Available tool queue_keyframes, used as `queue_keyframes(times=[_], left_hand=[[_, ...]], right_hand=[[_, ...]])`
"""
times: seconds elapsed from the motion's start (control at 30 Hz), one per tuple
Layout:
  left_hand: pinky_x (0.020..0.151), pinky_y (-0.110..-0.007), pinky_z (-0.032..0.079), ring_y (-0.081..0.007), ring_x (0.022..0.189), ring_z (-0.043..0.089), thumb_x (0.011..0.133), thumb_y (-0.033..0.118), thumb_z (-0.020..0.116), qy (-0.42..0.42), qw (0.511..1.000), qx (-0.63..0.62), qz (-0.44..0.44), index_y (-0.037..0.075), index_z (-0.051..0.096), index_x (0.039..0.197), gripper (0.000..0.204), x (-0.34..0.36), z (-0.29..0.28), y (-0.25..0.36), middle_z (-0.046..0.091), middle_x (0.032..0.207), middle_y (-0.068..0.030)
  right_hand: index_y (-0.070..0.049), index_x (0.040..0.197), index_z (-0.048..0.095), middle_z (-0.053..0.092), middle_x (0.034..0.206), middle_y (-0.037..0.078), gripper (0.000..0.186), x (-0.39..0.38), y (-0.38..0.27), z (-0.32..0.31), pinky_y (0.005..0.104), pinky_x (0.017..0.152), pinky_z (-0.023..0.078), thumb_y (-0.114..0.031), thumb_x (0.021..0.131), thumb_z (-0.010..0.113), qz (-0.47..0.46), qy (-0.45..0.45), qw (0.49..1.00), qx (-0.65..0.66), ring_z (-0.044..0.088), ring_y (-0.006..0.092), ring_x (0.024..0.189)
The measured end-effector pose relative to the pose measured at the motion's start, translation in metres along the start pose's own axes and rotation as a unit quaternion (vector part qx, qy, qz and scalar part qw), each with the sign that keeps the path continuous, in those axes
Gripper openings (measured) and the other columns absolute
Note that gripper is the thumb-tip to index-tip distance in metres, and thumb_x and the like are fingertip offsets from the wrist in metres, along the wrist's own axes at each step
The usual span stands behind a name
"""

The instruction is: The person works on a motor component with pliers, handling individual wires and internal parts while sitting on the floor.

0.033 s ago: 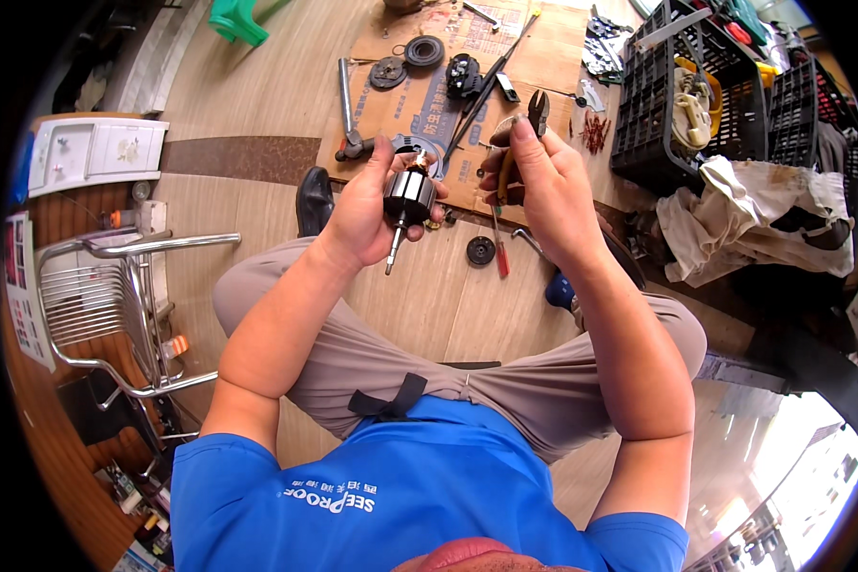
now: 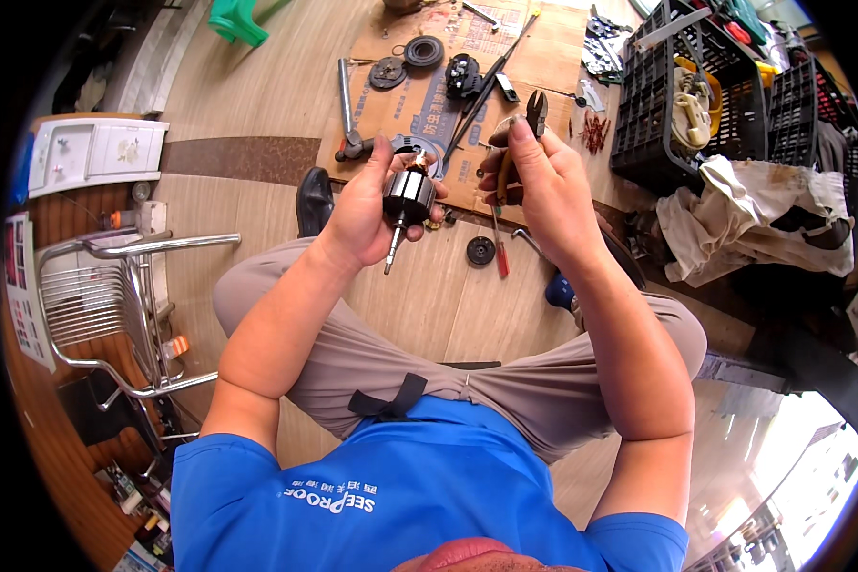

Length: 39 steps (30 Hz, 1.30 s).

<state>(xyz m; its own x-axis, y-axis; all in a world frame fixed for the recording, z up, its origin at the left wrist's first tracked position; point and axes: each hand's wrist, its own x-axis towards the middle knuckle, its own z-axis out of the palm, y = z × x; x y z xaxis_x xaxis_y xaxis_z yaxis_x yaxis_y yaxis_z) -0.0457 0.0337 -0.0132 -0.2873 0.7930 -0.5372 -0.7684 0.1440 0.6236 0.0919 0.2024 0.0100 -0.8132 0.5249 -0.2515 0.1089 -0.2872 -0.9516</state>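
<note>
My left hand (image 2: 357,214) is closed round a motor armature (image 2: 409,195), a shiny steel cylinder with a copper-coloured end pointing away and a thin shaft pointing toward me. To the right, my right hand (image 2: 553,191) grips a pair of pliers (image 2: 537,114), dark jaws upward, handle inside the palm. The hand hides part of the handle, and its far fingers are partly covered by the thumb. Both hands are raised over the floor at the near edge of a cardboard sheet (image 2: 377,119). The armature and the pliers are apart.
On the cardboard lie a hammer (image 2: 347,105), round dark parts (image 2: 423,51) and a black housing (image 2: 463,76). Nearer me are a red-handled screwdriver (image 2: 501,255) and a black disc (image 2: 480,251). Black crates (image 2: 639,143) stand right, a metal chair (image 2: 86,300) left.
</note>
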Motion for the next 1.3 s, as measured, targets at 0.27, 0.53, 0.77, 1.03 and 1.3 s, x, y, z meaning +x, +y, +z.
queue_keyframes(times=[0.27, 0.53, 0.77, 1.03, 1.3], left_hand=[[0.041, -0.022, 0.044, -0.0198, 0.073, 0.065, 0.096, 0.066, 0.032, -0.015, 1.0, 0.011, 0.016, 0.007, 0.049, 0.123, 0.068, 0.0, 0.0005, -0.0029, 0.065, 0.093, -0.009], [0.042, -0.022, 0.044, -0.0188, 0.072, 0.065, 0.097, 0.066, 0.031, -0.018, 0.999, 0.009, 0.03, 0.006, 0.052, 0.126, 0.07, -0.0014, 0.0034, -0.0017, 0.065, 0.092, -0.0081], [0.045, -0.022, 0.046, -0.0176, 0.072, 0.067, 0.098, 0.065, 0.028, -0.032, 0.999, -0.012, 0.018, 0.009, 0.052, 0.121, 0.065, -0.0005, 0.0028, -0.001, 0.064, 0.091, -0.0075], [0.046, -0.023, 0.047, -0.0177, 0.072, 0.067, 0.097, 0.066, 0.028, -0.026, 0.999, 0.003, 0.022, 0.01, 0.053, 0.122, 0.066, -0.0017, 0.002, -0.0019, 0.064, 0.091, -0.0079], [0.048, -0.024, 0.044, -0.0197, 0.074, 0.065, 0.096, 0.067, 0.029, -0.015, 0.999, 0.025, 0.036, 0.007, 0.053, 0.125, 0.071, -0.0028, 0.0028, -0.0029, 0.065, 0.092, -0.0075]], right_hand=[[0.001, 0.102, 0.058, 0.066, 0.086, 0.007, 0.041, -0.0016, -0.001, -0.0009, 0.0269, 0.067, 0.053, -0.038, 0.104, 0.045, -0.007, -0.021, 0.999, -0.038, 0.064, 0.0121, 0.074], [0.001, 0.101, 0.059, 0.066, 0.085, 0.006, 0.042, -0.0032, -0.0016, 0.0004, 0.0263, 0.067, 0.052, -0.039, 0.104, 0.045, -0.011, -0.022, 0.998, -0.054, 0.063, 0.0116, 0.074], [0.001, 0.101, 0.059, 0.065, 0.085, 0.006, 0.042, -0.0027, 0.0016, 0.0009, 0.0262, 0.066, 0.051, -0.039, 0.104, 0.045, -0.027, -0.023, 0.997, -0.074, 0.062, 0.0115, 0.074], [0.0, 0.1, 0.058, 0.065, 0.086, 0.006, 0.042, -0.0027, 0.004, 0.0017, 0.0258, 0.067, 0.05, -0.039, 0.104, 0.045, -0.025, -0.03, 0.997, -0.071, 0.062, 0.0117, 0.075], [-0.001, 0.091, 0.058, 0.059, 0.073, 0.0, 0.041, -0.0039, 0.0033, 0.0063, 0.0255, 0.061, 0.044, -0.039, 0.103, 0.048, -0.03, -0.007, 0.999, -0.039, 0.052, 0.0078, 0.067]])
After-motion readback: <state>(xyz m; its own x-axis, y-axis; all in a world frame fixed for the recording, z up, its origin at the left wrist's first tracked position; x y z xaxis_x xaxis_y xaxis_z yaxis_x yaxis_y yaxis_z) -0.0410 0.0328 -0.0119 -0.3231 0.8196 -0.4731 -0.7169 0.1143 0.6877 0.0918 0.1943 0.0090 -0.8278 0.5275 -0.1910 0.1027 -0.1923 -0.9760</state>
